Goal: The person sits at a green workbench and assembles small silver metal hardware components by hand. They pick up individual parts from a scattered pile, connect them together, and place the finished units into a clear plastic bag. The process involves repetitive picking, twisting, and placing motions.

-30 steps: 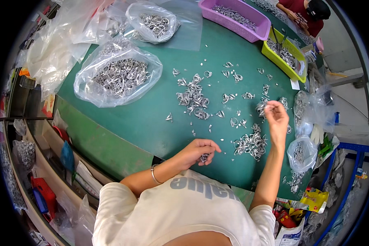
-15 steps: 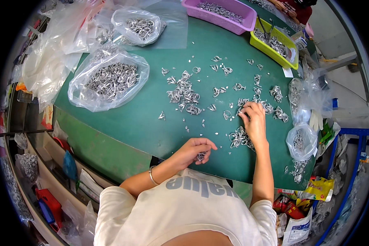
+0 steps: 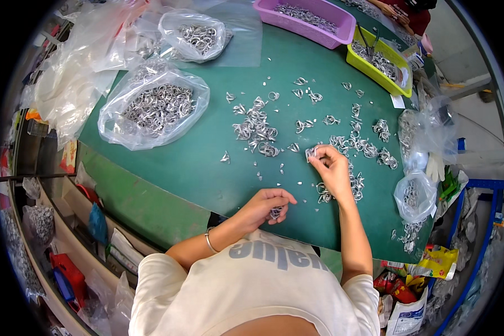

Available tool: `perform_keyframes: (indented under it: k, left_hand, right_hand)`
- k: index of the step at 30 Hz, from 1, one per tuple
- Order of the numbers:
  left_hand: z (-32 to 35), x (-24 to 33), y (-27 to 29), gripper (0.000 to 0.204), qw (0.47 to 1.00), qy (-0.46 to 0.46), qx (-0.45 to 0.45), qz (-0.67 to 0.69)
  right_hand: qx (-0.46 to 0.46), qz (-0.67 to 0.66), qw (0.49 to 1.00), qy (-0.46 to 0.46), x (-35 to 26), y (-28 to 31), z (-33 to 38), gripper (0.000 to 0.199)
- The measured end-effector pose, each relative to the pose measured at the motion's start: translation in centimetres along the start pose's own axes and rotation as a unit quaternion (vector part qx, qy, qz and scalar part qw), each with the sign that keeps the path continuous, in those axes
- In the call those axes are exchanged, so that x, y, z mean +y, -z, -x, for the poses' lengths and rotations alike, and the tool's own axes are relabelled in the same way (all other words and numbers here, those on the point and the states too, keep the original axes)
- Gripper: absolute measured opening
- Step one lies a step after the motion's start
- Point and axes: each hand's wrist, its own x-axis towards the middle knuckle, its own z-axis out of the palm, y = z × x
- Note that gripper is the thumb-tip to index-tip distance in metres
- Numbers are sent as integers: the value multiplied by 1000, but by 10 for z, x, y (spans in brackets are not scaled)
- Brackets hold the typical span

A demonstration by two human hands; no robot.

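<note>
The left hand [image 3: 270, 206] hovers near the desk's close edge with its fingers half curled, cupping a few silver-coloured metal rings [image 3: 275, 211] in its grip. The right hand [image 3: 331, 166], further forward, has its thumb and fingertips nearly together, pinching a small cluster of the same rings; how many is unclear. A loose pile of rings [image 3: 357, 182] lies partly behind its wrist, and a larger heap [image 3: 256, 130] sits to its left on the green desk [image 3: 196, 168], with single rings and tiny metal bits scattered around.

Big gray lettering [image 3: 257, 252] runs across the white T-shirt [image 3: 235, 299], upside down from this view and partly lost in folds. At the lower right, a yellow packet [image 3: 438, 260] carries dark print too small to read, and a white sack [image 3: 407, 316] below it bears blue printing, likewise illegible. A white paper tag [image 3: 397, 102] juts from under the lime-green basket [image 3: 369, 68]; any writing on it cannot be made out.

Rings fill that basket, where dark-handled pliers [image 3: 369, 47] stand, and the purple basket [image 3: 299, 28] beside it. At the left, a clear plastic bag [image 3: 113, 127] gapes open, full of rings.
</note>
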Motion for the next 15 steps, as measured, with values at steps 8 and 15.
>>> perform_keyframes:
  k: [8, 15]
  left_hand:
    - [0, 3, 1, 15, 1000, -2, 13, 3]
    - [0, 3, 7, 15, 1000, -13, 18, 14]
  right_hand:
    - [27, 158, 978, 132, -4, -41, -21, 23]
    - [-41, -344, 932, -110, -12, -26, -25, 7]
